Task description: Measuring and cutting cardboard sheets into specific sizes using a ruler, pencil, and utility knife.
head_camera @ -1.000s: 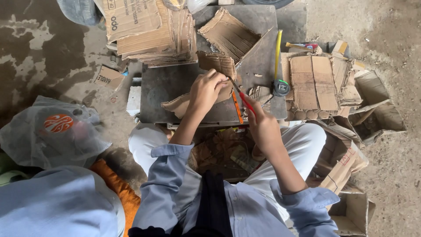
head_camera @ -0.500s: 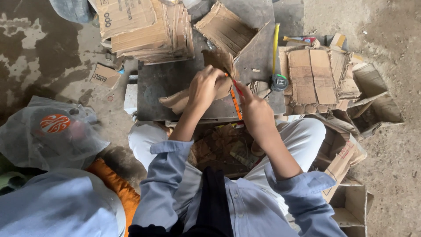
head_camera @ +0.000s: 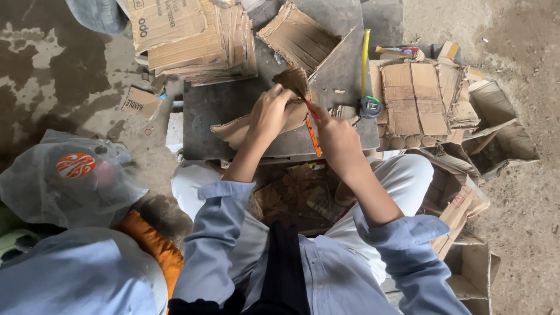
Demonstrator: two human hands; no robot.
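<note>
- We are holding a torn strip of brown corrugated cardboard (head_camera: 256, 123) down on the dark grey metal work slab (head_camera: 204, 116), with the strip lying across the slab's middle and its far end curling upward near our fingers.
- Our left hand (head_camera: 269, 111) is closing its fingers over the raised end of the strip, pinching it against the palm.
- Our right hand (head_camera: 333, 135) is wrapping around a slim orange-handled cutting tool (head_camera: 314, 135); the tool's tip is meeting the cardboard just beside our left fingers, though we cannot tell whether a blade is out.
- We are judging the strip as light, dry and fairly stiff along its flutes, yet easy to bend, crease or tear across them; it looks rough rather than slippery.
- We are judging the best hold to be near the cut line, pressing flat, fingers kept clear of the tool's path.
- In looks, the strip is showing ragged edges, a ribbed inner face and a dull tan surface.
- Nearby we are noting a stack of flattened cardboard sheets (head_camera: 192, 41), a yellow tape measure (head_camera: 367, 87) and a crumpled clear plastic bag (head_camera: 64, 175).
</note>
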